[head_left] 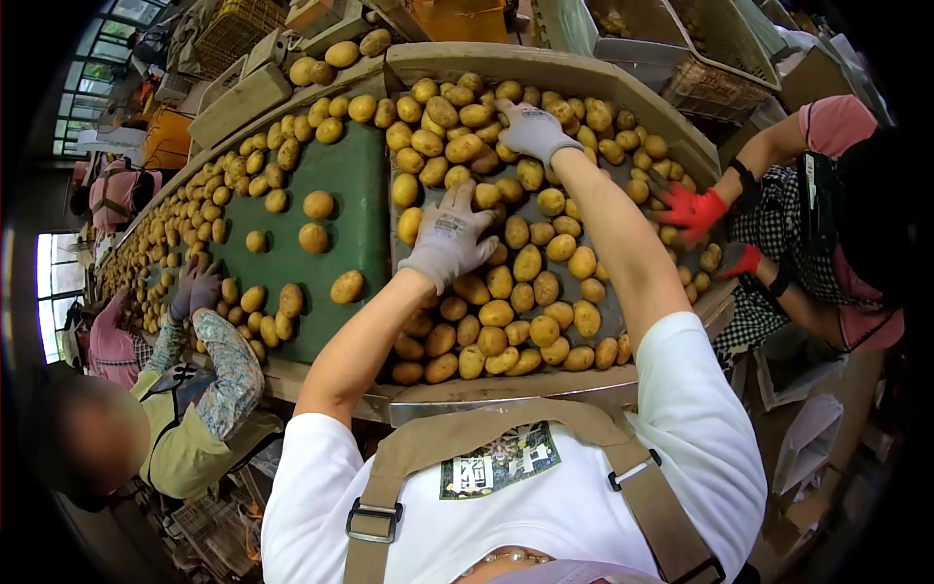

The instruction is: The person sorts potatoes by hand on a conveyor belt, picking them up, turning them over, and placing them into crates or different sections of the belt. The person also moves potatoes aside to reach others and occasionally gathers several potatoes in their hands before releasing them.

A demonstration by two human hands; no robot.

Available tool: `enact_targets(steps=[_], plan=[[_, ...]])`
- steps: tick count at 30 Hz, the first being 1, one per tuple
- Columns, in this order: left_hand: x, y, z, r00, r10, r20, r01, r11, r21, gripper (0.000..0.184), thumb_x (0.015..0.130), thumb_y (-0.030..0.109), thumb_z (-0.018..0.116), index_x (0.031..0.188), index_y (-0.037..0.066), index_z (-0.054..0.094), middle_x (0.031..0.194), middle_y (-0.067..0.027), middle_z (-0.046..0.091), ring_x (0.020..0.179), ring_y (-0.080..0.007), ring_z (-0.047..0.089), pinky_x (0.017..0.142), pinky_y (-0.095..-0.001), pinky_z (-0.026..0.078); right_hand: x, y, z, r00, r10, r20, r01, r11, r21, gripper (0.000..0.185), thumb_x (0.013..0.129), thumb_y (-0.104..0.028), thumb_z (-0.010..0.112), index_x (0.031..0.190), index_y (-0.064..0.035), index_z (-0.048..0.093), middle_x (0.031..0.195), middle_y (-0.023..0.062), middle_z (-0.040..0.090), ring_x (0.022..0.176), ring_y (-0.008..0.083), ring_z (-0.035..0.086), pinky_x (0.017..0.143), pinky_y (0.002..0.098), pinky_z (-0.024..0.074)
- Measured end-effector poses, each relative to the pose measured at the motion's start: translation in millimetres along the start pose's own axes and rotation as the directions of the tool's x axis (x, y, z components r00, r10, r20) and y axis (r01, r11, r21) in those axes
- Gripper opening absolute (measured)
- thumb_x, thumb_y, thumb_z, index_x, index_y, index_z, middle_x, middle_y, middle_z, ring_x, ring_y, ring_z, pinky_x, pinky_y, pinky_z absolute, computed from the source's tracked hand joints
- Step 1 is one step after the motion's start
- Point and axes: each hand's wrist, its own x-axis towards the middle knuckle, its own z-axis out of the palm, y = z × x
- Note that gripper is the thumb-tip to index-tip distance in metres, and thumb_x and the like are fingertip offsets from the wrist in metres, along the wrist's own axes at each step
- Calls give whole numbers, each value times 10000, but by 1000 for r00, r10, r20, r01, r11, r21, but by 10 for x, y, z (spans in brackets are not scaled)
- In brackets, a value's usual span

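My left hand (pixel 449 234), in a pale grey work glove, rests with fingers apart on the potatoes at the left side of the sorting tray (pixel 545 391). A yellow potato (pixel 410 226) lies right beside its fingers. Farther forward, my right hand (pixel 533 131) in a matching glove reaches over the pile, its fingers stretched out against potatoes near the far side. One round potato (pixel 510 91) is just past its fingertips. Many brown-yellow potatoes (pixel 527 263) cover the tray between and below both hands. I see neither hand wrapped round a potato.
A green conveyor belt (pixel 341 209) with scattered potatoes joins the tray at left. Red-gloved hands (pixel 693 209) of a co-worker reach in from the right. Another co-worker's gloved hands (pixel 195 292) work along the belt. Plastic crates (pixel 715 83) stand behind the wooden rim.
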Motion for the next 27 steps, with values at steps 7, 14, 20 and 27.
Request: enact_targets(steps=[7,14,20,27], plan=[[-822,-132,289,994,43,-98,-53,992,-111,583,840,447,726,1398,299,641,1520,-217,450,1370,-439,438,1135,-553,377,-768,258,93,967,-248,60,252,964,-86,518,935,-427,600,1396,-191,583,1164,174,695,1101,347,671,971,464,516],[-793,-128,311,999,-19,40,24,991,-129,574,863,482,688,1408,309,635,1509,-231,468,1388,-437,433,1115,-574,382,-272,563,-879,684,-240,-689,-137,885,-445,554,974,-268,606,1511,-192,496,1301,250,645,1125,339,679,981,478,559],[-774,-83,272,998,4,66,2,995,-101,533,884,494,670,1384,311,651,1506,-210,486,1398,-434,424,1117,-583,379,-156,-136,-38,999,11,50,0,978,-211,465,997,-409,511,1355,-147,651,1536,150,495,1426,370,433,1187,559,301],[-747,-203,-166,992,56,-111,-102,876,-471,305,933,317,670,1071,66,776,1041,-126,752,1080,-319,670,977,-426,510,-1261,7,566,918,-390,-67,382,918,-105,458,987,-463,564,1275,-140,715,1532,149,496,1470,493,322,1195,727,145]])
